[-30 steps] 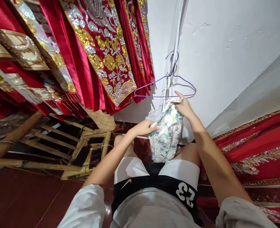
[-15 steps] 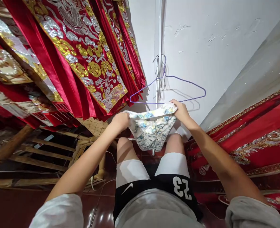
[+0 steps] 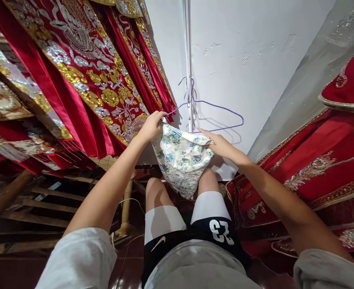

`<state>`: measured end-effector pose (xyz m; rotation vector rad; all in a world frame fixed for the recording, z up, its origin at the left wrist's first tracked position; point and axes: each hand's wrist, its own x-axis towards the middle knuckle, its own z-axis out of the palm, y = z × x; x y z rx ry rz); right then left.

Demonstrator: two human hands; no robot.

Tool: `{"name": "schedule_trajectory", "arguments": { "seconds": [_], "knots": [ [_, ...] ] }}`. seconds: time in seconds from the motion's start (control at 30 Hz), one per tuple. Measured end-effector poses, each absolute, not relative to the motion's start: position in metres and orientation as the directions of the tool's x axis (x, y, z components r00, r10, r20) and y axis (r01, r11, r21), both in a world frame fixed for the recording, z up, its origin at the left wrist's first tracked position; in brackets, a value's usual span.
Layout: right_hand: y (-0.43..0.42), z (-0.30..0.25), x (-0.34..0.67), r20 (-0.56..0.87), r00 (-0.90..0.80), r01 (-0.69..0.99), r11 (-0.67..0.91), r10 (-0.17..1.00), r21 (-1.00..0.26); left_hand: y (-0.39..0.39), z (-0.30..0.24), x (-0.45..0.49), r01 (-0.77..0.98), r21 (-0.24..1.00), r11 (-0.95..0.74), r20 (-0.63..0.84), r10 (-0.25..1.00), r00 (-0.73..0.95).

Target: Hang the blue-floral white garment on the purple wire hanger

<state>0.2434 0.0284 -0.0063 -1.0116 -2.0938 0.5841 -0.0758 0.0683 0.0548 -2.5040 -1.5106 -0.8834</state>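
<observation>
A white garment with a blue and yellow floral print (image 3: pixel 183 154) hangs stretched between my two hands, above my knees. My left hand (image 3: pixel 152 127) is closed on its upper left corner, at the left end of a purple wire hanger (image 3: pixel 221 106). That end disappears behind my fingers and the cloth; whether it is inside the garment I cannot tell. Lower down, my right hand (image 3: pixel 220 143) pinches the right side of the top edge, just beneath the hanger's bottom bar. The hanger's right end is bare, and its hook hangs at a white pole (image 3: pixel 187 52).
Red embroidered costumes (image 3: pixel 104 72) hang to the left, with more red beaded cloth (image 3: pixel 309 160) on the right. A bamboo chair (image 3: pixel 56 208) stands at lower left. Behind the pole is a white wall (image 3: pixel 225 60) with peeling patches.
My left hand has risen with its corner of the garment to the hanger's left end. The garment now slopes down toward my right hand. The view has shifted slightly.
</observation>
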Motion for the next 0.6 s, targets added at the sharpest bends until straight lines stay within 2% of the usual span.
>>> {"name": "schedule_trajectory", "arguments": {
  "seconds": [0.1, 0.17, 0.23, 0.47, 0.53, 0.6],
  "knots": [
    [0.032, -0.002, 0.266, 0.487, -0.187, 0.477, 0.512, 0.853, -0.714, 0.072, 0.055, -0.081, 0.842, 0.197, -0.502, 0.505, 0.788, 0.352],
    [0.042, 0.004, 0.282, 0.532, 0.005, 0.502, 0.458, 0.847, -0.734, 0.073, 0.054, -0.079, 0.839, 0.184, -0.512, 0.504, 0.782, 0.367],
    [0.058, 0.011, 0.296, 0.551, 0.110, 0.548, 0.412, 0.827, -0.728, 0.072, 0.053, -0.074, 0.830, 0.194, -0.524, 0.515, 0.774, 0.368],
    [0.085, 0.036, 0.324, 0.509, 0.043, 0.655, 0.360, 0.860, -0.664, 0.071, 0.045, -0.072, 0.814, 0.307, -0.493, 0.641, 0.740, 0.206],
    [0.080, 0.040, 0.333, 0.447, 0.024, 0.562, 0.358, 0.894, -0.746, 0.071, 0.044, -0.078, 0.812, 0.380, -0.443, 0.660, 0.745, 0.098],
    [0.074, 0.042, 0.340, 0.348, -0.040, 0.360, 0.339, 0.937, -0.870, 0.069, 0.046, -0.082, 0.803, 0.448, -0.392, 0.649, 0.761, 0.010]
  ]
}}
